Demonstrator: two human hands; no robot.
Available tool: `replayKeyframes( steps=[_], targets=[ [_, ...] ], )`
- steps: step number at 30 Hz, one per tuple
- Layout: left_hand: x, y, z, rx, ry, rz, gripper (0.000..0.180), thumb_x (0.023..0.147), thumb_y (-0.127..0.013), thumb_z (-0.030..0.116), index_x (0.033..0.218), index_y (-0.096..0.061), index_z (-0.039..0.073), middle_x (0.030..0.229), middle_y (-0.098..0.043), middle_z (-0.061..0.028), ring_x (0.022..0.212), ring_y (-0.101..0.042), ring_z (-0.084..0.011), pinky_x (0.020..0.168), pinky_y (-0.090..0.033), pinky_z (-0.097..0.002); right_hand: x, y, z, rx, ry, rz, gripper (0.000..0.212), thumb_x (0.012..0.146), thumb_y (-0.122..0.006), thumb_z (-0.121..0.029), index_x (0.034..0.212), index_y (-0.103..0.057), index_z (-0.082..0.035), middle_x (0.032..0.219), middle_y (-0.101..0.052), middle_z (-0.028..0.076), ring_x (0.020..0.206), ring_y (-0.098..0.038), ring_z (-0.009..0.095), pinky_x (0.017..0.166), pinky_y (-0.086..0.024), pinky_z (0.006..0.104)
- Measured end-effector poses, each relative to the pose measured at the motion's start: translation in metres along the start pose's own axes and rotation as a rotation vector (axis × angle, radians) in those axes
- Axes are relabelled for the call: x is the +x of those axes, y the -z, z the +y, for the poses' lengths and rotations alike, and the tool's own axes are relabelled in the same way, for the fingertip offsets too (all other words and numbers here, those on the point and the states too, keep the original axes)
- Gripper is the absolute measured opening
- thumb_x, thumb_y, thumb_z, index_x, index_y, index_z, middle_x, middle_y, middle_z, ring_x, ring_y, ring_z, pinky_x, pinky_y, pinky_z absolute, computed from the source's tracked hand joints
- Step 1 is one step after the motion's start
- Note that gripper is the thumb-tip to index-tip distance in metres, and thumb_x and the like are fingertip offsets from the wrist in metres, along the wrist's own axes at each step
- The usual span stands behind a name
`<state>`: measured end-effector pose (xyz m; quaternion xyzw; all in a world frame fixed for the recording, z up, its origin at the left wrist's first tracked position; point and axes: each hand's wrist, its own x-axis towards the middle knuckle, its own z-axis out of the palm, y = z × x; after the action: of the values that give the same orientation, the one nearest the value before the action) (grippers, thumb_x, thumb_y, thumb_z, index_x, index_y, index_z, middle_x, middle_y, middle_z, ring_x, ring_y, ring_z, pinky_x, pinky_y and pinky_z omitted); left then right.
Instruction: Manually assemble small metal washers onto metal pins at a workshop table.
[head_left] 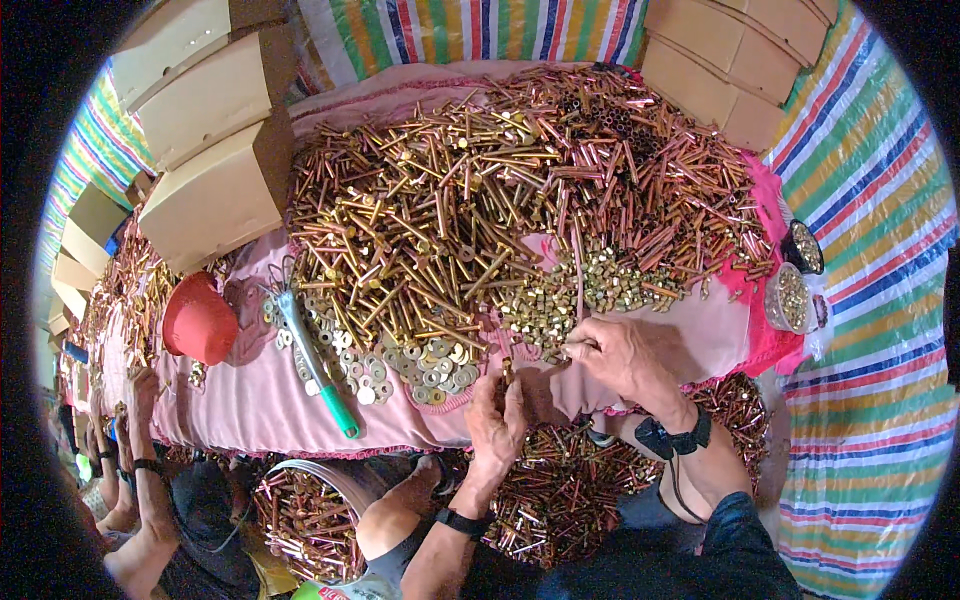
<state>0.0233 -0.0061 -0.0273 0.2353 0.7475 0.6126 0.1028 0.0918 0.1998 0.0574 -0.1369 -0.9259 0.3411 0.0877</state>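
Observation:
My left hand [495,418] is at the front edge of the cloth-covered table, thumb and fingers closed on a short brass-coloured metal fastener [507,371] that points upward. Its lower part is hidden in the fingers. To the right, my right hand [622,356] has thumb and forefinger pinched together at the near edge of a heap of small brass-coloured nuts [600,292]; whatever is between the fingertips is too small to make out. Flat round washers [432,370] lie left of the nuts. Behind them spreads a big pile of long yellowish bolts [400,235], with coppery metal sleeves [650,170] farther right.
A green-handled metal tool [318,365] lies left of the washers, beside a red bowl [200,318]. Cardboard boxes [215,190] are stacked back left and back right. Tubs of small parts [788,298] stand at right. More fasteners [560,490] lie below the table edge. Another person's arm [150,480] is at left.

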Motion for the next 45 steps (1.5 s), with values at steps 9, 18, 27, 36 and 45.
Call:
replayKeyframes(
  steps=[9,18,27,36,45],
  targets=[
    [-0.003,0.004,-0.006,-0.07,0.001,0.119,0.018,0.1,-0.064,0.016,0.105,-0.061,-0.001,0.081,-0.064,-0.0103,0.07,-0.059,-0.0175,0.066,-0.049,-0.0325,-0.017,-0.059,0.011,-0.287,0.148,0.047,0.019,0.085,-0.07,-0.011,0.099,-0.065,0.001,0.088,-0.064,0.018,0.077,-0.063,0.037,0.071,-0.051,0.0478],
    [0.001,0.011,0.007,0.082,-0.029,0.012,0.014,0.102,-0.059,0.015,0.102,-0.064,0.002,0.081,-0.064,-0.0118,0.07,-0.06,-0.019,0.065,-0.049,-0.0346,-0.003,-0.05,-0.009,0.694,-0.238,-0.151,0.031,0.098,-0.066,-0.021,0.12,-0.066,0.0,0.08,-0.071,0.006,0.058,-0.061,0.008,0.048,-0.047,0.0257],
    [0.003,0.002,-0.003,0.031,-0.217,0.098,0.014,0.095,-0.065,0.005,0.109,-0.066,0.003,0.076,-0.063,-0.0128,0.062,-0.059,-0.0219,0.058,-0.048,-0.0333,0.005,-0.044,-0.044,0.674,-0.164,-0.198,0.024,0.102,-0.061,-0.014,0.12,-0.069,0.0,0.092,-0.069,0.003,0.076,-0.066,0.009,0.069,-0.053,0.0239],
    [0.0,0.009,-0.002,0.078,-0.196,0.027,0.028,0.09,-0.062,-0.002,0.117,-0.064,0.001,0.09,-0.068,-0.0209,0.082,-0.07,-0.0364,0.072,-0.054,-0.0411,0.002,-0.053,-0.053,0.174,0.345,0.08,0.024,0.092,-0.068,-0.006,0.114,-0.07,0.001,0.093,-0.065,0.01,0.081,-0.066,0.021,0.072,-0.052,0.0334],
    [0.0,0.009,-0.011,0.003,-0.178,-0.025,0.025,0.089,-0.062,-0.002,0.113,-0.064,0.0,0.076,-0.061,-0.0164,0.065,-0.061,-0.0307,0.061,-0.05,-0.0402,0.002,-0.051,-0.052,0.625,0.052,-0.125,0.023,0.09,-0.07,-0.01,0.111,-0.071,-0.001,0.096,-0.068,0.01,0.085,-0.067,0.025,0.077,-0.053,0.0349]
  ],
)
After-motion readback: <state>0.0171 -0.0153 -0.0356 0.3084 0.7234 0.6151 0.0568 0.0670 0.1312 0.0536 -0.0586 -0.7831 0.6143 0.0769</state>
